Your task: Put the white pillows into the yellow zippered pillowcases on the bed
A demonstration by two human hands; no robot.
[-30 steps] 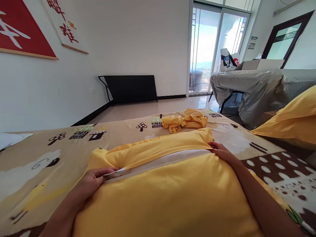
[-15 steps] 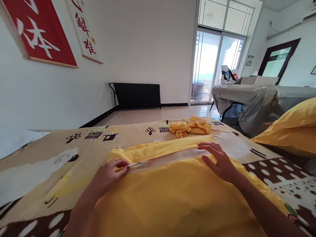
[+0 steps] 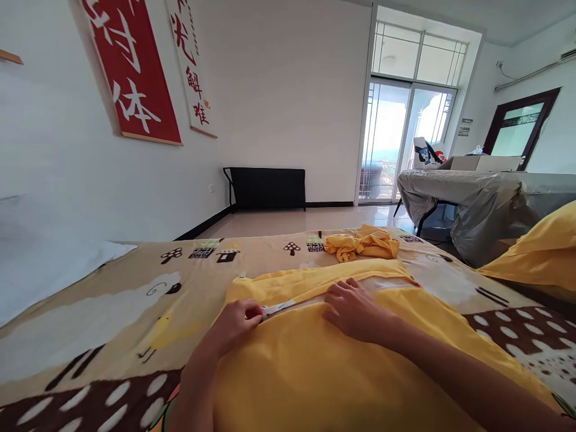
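Note:
A yellow pillowcase lies flat in front of me, with a white filling showing through the long slit near its far edge. My left hand is closed at the left end of the slit, thumb and fingers pinching the pillowcase edge beside a whitish strip. Over the middle of the slit rests my right hand. Its fingers are slightly bent and touch the far flap, while the thumb stays apart on the near side.
The bed is spread with a patterned blanket. Crumpled yellow cloth lies beyond the pillowcase. A yellow pillow is at right, a white one at left. Farther back stand a plastic-covered table and a black folded frame.
My right hand has slid left along the slit, from near its right end to the middle. My left hand keeps its pinch at the left end. The view has shifted left and up.

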